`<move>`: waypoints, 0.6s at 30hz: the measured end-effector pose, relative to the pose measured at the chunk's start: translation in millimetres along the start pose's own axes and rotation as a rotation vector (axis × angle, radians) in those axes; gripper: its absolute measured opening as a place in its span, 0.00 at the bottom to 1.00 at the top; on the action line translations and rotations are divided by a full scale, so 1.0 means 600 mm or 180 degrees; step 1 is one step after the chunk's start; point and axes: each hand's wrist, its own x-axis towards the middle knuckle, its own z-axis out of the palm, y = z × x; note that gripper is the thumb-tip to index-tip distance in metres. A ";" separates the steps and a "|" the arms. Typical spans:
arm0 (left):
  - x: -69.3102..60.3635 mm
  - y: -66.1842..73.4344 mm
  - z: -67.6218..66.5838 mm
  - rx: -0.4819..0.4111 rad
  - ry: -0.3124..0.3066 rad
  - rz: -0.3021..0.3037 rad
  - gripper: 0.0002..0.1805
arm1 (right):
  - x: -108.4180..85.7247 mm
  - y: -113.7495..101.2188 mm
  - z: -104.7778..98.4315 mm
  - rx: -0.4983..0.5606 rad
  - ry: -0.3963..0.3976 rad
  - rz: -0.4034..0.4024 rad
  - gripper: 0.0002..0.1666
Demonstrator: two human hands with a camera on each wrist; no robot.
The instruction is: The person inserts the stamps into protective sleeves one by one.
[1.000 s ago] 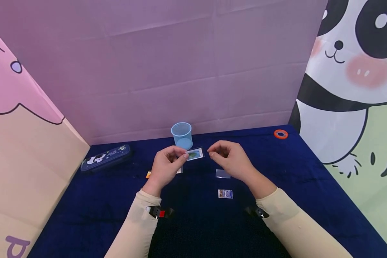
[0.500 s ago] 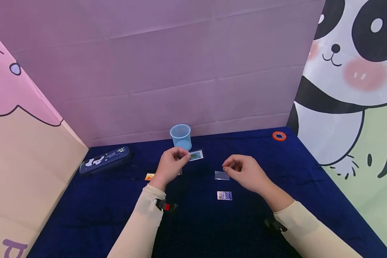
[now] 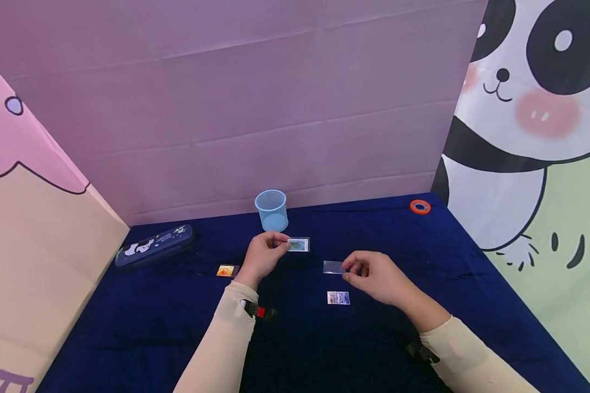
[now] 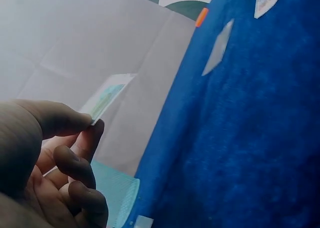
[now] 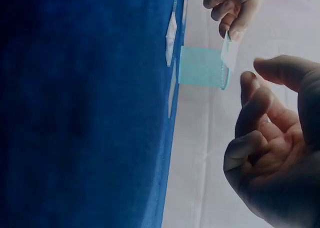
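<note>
My left hand [image 3: 266, 254] pinches a small blue-green picture stamp in a clear sleeve [image 3: 299, 244] between thumb and forefinger, raised above the table. The left wrist view shows the same sleeved stamp [image 4: 106, 97] at the fingertips. My right hand [image 3: 376, 275] hovers over the cloth with fingers loosely curled and a small gap between thumb and forefinger; the right wrist view shows nothing in it. Just left of its fingertips lies a clear sleeve [image 3: 332, 267]. Nearer me is a loose purple-blue stamp [image 3: 338, 298], its edge serrated in the left wrist view.
An orange stamp [image 3: 225, 271] in a sleeve lies left of my left hand. Behind stands a light-blue mesh cup [image 3: 271, 210]. A navy pencil case [image 3: 154, 245] is at the left, an orange tape roll [image 3: 420, 207] at the back right. Dark blue cloth [image 3: 295, 349] covers the table.
My right hand has moved away from the sleeved stamp, rightward and toward me, to beside the clear sleeve. The left hand keeps its pinch and sits slightly lower, with the orange stamp now uncovered.
</note>
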 end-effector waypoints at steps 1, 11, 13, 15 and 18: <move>-0.002 -0.003 0.001 -0.0008 -0.0008 -0.0023 0.06 | 0.000 0.002 0.002 -0.0017 -0.0069 0.0011 0.09; -0.003 -0.023 0.016 -0.0029 -0.0048 -0.0261 0.05 | -0.005 0.009 0.006 -0.0092 -0.0558 -0.0010 0.12; -0.003 -0.025 0.018 -0.0010 -0.0034 -0.0297 0.05 | -0.004 0.011 0.007 -0.0101 -0.0621 0.0006 0.13; -0.003 -0.026 0.021 0.0029 -0.0003 -0.0339 0.05 | -0.003 0.014 0.008 -0.0100 -0.0677 0.0012 0.13; -0.005 -0.024 0.026 0.0111 0.0030 -0.0363 0.05 | -0.001 0.018 0.010 -0.0118 -0.0752 0.0027 0.14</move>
